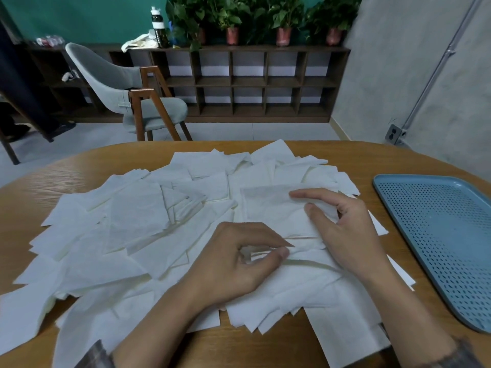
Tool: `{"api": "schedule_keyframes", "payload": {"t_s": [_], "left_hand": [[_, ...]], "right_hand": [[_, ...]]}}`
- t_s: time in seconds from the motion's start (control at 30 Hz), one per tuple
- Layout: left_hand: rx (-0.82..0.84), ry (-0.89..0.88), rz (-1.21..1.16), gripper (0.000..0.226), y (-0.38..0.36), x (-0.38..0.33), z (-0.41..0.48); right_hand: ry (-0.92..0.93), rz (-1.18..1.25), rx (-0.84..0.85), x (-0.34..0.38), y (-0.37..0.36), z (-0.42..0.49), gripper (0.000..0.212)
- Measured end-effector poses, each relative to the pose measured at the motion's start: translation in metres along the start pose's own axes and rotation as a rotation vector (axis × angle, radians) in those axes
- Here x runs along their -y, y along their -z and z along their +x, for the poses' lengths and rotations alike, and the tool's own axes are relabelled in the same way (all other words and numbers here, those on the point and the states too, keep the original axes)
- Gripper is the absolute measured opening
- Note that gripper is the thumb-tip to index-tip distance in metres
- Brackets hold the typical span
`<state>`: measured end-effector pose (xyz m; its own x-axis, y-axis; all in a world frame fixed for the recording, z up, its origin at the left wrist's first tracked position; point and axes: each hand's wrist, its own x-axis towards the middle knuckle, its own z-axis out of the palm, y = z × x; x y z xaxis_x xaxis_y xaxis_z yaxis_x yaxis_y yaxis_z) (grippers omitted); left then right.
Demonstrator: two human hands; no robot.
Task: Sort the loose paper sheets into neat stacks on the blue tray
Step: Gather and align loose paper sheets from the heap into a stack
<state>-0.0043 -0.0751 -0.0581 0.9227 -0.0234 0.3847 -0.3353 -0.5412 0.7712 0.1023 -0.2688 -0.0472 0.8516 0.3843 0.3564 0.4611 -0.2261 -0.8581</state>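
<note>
Loose paper sheets lie in one messy overlapping pile across the middle of the wooden table, corners pointing every way. Both hands are on the pile's right half. The right hand has its index finger stretched flat over the far right corner of the top sheet with the thumb under or against that edge, so the corner is pinched between them; its other fingers are loosely curled behind. The left hand is nearer the camera, fingers curled in, thumb pressed toward the index tip on a raised fold of paper. Cannot tell whether that fold belongs to the same sheet. The blue tray sits at the right table edge, beside the right hand, apart from the pile with bare wood between. A grey chair and a shelf unit are behind.
</note>
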Motion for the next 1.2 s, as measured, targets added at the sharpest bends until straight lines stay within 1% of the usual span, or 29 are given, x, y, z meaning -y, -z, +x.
{"api": "schedule_keyframes", "payload": {"t_s": [0.13, 0.27, 0.37, 0.4, 0.5, 0.53, 0.63, 0.7, 0.77, 0.87, 0.93, 1.0, 1.1, 1.13, 1.2], "left_hand": [[-0.034, 0.094, -0.137, 0.012, 0.004, -0.001, 0.0], [-0.153, 0.137, -0.204, 0.018, 0.007, -0.003, 0.003], [-0.218, 0.119, -0.218, 0.021, 0.006, -0.008, 0.005], [-0.241, 0.113, -0.229, 0.022, 0.006, -0.009, 0.005], [-0.309, 0.087, -0.246, 0.021, 0.008, -0.01, 0.006], [-0.327, 0.082, -0.243, 0.02, 0.008, -0.01, 0.006], [-0.369, 0.099, -0.233, 0.018, 0.009, -0.013, 0.006], [-0.356, 0.124, -0.221, 0.018, 0.009, -0.014, 0.005], [-0.327, 0.158, -0.239, 0.021, 0.008, -0.015, 0.006], [-0.253, 0.229, -0.316, 0.036, 0.01, -0.016, 0.006], [-0.203, 0.277, -0.344, 0.047, 0.013, -0.014, 0.008], [-0.246, 0.294, -0.317, 0.047, 0.017, -0.013, 0.009], [-0.357, 0.29, -0.278, 0.043, 0.024, -0.011, 0.011], [-0.363, 0.29, -0.278, 0.041, 0.026, -0.01, 0.011], [-0.338, 0.294, -0.291, 0.037, 0.029, -0.01, 0.011]], "right_hand": [[-0.016, -0.003, -0.002, 0.0, 0.0, 0.0, 0.038], [-0.027, 0.041, 0.01, 0.002, 0.0, 0.0, 0.037], [-0.017, 0.164, 0.029, 0.005, 0.001, 0.0, 0.025], [-0.011, 0.199, 0.028, 0.006, 0.001, -0.001, 0.027], [0.028, 0.215, 0.031, 0.007, 0.001, -0.003, 0.048], [0.033, 0.215, 0.04, 0.008, 0.001, -0.003, 0.052], [0.028, 0.217, 0.103, 0.013, 0.001, -0.006, 0.053], [-0.004, 0.188, 0.158, 0.015, -0.002, -0.008, 0.047], [-0.052, 0.159, 0.155, 0.015, -0.007, -0.01, 0.037], [-0.116, 0.162, 0.062, 0.016, -0.009, -0.008, 0.022], [-0.141, 0.207, 0.005, 0.017, -0.005, -0.006, 0.011], [-0.168, 0.218, -0.011, 0.018, -0.001, -0.004, 0.011], [-0.176, 0.234, 0.048, 0.022, 0.0, -0.005, 0.011], [-0.183, 0.256, 0.091, 0.024, 0.0, -0.006, 0.014], [-0.191, 0.269, 0.185, 0.028, -0.001, -0.007, 0.028]]}}
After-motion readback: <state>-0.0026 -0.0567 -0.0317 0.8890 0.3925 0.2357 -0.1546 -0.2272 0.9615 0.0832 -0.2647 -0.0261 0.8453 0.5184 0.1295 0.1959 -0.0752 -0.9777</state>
